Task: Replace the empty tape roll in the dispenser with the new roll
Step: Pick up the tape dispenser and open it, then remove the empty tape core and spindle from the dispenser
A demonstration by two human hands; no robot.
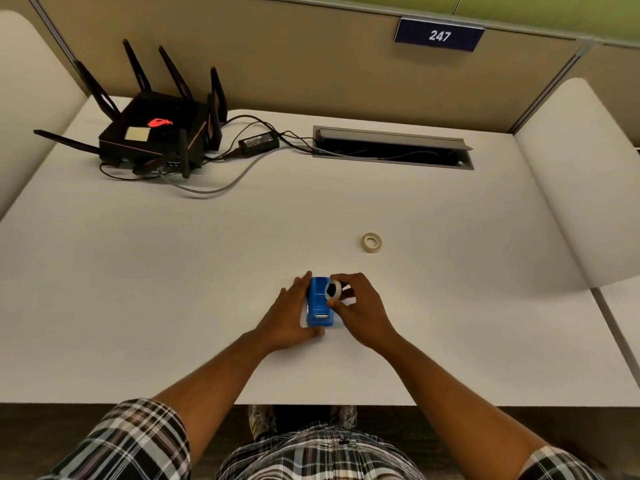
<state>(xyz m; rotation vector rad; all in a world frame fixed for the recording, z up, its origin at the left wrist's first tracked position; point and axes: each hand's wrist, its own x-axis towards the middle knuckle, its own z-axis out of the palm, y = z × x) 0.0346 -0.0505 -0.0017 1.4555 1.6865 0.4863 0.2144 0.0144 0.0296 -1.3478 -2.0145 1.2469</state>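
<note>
Centrally, blue dispenser (319, 304), white-rimmed roll (333, 290)

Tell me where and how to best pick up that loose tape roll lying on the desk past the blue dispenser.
The loose tape roll lies flat on the desk with its hole facing up and nothing near it. Probably best to come straight down from above and pinch across its outer rim, or put one finger in the hole and a thumb on the outer wall.

The hands (322, 311) hide both sides of the blue dispenser (319, 303); shoes under the desk (138, 306) blur
</note>
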